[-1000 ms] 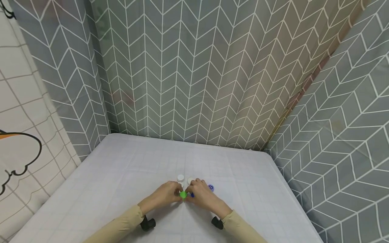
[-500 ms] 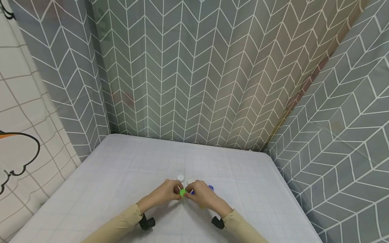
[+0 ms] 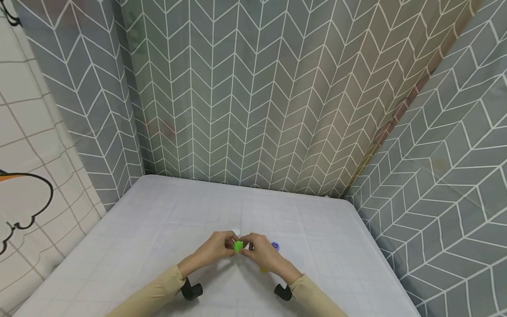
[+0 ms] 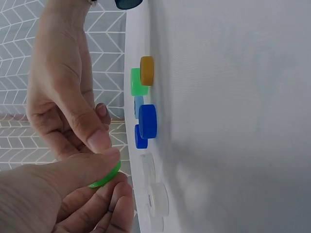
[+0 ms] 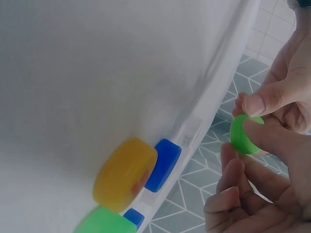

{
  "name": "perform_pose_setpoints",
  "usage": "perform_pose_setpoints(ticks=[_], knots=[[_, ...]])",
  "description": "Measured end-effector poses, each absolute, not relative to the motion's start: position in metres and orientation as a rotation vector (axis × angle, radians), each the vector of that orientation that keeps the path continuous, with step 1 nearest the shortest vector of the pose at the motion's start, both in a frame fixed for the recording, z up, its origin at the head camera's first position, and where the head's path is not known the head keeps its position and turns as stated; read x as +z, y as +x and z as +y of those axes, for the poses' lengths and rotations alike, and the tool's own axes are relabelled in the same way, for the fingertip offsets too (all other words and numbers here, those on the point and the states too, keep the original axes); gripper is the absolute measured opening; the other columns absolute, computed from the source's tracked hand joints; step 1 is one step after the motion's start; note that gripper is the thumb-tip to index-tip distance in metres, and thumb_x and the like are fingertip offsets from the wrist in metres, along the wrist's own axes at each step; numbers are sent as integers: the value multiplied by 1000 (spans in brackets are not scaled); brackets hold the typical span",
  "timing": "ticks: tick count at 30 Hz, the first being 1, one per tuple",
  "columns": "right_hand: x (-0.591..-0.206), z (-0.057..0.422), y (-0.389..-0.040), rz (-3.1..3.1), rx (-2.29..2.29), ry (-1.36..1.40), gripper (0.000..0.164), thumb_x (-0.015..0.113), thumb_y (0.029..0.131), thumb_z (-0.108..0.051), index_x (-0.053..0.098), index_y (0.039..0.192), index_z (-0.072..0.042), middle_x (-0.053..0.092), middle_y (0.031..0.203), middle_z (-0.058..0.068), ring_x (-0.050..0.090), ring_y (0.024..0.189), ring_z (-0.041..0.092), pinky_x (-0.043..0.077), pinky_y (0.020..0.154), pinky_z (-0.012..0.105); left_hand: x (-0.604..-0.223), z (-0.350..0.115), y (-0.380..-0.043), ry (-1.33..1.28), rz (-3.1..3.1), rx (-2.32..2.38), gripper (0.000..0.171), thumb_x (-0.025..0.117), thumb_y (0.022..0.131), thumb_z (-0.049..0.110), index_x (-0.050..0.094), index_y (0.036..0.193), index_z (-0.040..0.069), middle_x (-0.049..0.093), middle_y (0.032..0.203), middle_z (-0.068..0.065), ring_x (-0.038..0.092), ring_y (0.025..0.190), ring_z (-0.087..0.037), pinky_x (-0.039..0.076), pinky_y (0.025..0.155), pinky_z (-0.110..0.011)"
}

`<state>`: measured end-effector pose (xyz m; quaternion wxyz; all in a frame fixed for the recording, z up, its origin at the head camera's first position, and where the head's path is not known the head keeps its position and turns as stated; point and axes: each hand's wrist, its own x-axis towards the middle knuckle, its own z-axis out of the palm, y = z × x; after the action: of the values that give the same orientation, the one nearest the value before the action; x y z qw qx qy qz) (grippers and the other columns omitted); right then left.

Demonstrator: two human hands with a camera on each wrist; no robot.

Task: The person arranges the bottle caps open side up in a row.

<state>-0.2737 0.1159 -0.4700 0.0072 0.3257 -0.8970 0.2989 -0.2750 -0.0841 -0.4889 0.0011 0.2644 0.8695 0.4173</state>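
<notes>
A bright green bottle cap (image 3: pixel 238 246) is lifted above the white tabletop, between my two hands. My left hand (image 3: pixel 214 247) pinches it from the left, its thumb lying across the cap in the left wrist view. From the right, my right hand (image 3: pixel 262 252) holds the same cap between thumb and fingers. The right wrist view shows the cap's round face (image 5: pixel 239 133), partly covered by the right thumb, with the left thumb at its upper edge. Fingers hide much of the cap in each view.
Loose caps stand on the table below the hands: an orange cap (image 4: pixel 146 71), a light green cap (image 4: pixel 138 82), a large blue cap (image 4: pixel 148 121), a smaller blue cap (image 4: pixel 140 137) and several white or clear caps (image 4: pixel 159 199). A patterned curtain (image 3: pixel 245 97) closes the back.
Both hands have risen slightly and moved away from the body, carrying the green bottle cap up off the table area. A yellow cap has come into sight below the right hand.
</notes>
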Motion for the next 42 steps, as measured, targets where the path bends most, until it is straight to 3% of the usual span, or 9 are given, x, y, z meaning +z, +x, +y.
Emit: perform_pose_setpoints(ticks=[8, 13, 20, 25, 28, 32, 42], knots=[[-467, 118, -272, -2796, 961, 948, 14, 68, 90, -18, 72, 102, -14, 71, 99, -3, 55, 76, 0, 46, 64, 16, -485, -84, -273, 764, 2707, 1375, 14, 74, 85, 17, 70, 94, 8, 73, 84, -1, 67, 74, -8, 52, 63, -22], [-465, 120, -272, -2779, 941, 950, 16, 67, 90, -16, 70, 106, -13, 74, 98, -4, 61, 80, 1, 49, 68, 18, -481, -86, -273, 739, 2694, 1402, 23, 67, 90, 31, 73, 99, 11, 74, 90, 0, 68, 81, -11, 54, 67, -26], [-466, 119, -273, -2769, 885, 1011, 18, 69, 89, -20, 72, 107, -15, 74, 102, -5, 61, 80, -1, 49, 79, 27, -485, -89, -274, 776, 2663, 1423, 14, 72, 87, 22, 72, 95, 10, 73, 90, 1, 68, 80, -9, 54, 69, -23], [-467, 118, -272, -2758, 896, 1051, 22, 69, 89, -19, 70, 110, -12, 73, 105, -2, 62, 81, 1, 51, 71, 22, -486, -88, -275, 734, 2677, 1410, 29, 78, 81, 17, 67, 106, 6, 72, 91, -2, 67, 81, -10, 53, 68, -23], [-466, 117, -271, -2762, 875, 1042, 29, 70, 88, -16, 66, 117, -9, 72, 105, 0, 64, 83, 6, 50, 74, 24, -484, -88, -274, 731, 2688, 1394, 39, 79, 79, 15, 65, 113, 1, 71, 90, -2, 65, 80, -11, 52, 67, -24], [-465, 116, -270, -2789, 837, 1009, 39, 72, 87, -17, 62, 123, -7, 71, 107, 2, 65, 87, 12, 48, 75, 23, -483, -88, -273, 752, 2704, 1360, 35, 78, 79, 15, 68, 109, 1, 71, 88, 0, 64, 79, -10, 51, 67, -22], [-458, 112, -263, -2807, 782, 991, 25, 74, 85, -23, 72, 107, -12, 71, 98, -2, 60, 82, 10, 45, 69, 18, -475, -92, -269, 787, 2712, 1315, 23, 80, 78, 14, 67, 97, 10, 66, 79, 7, 59, 71, -5, 49, 62, -21]])
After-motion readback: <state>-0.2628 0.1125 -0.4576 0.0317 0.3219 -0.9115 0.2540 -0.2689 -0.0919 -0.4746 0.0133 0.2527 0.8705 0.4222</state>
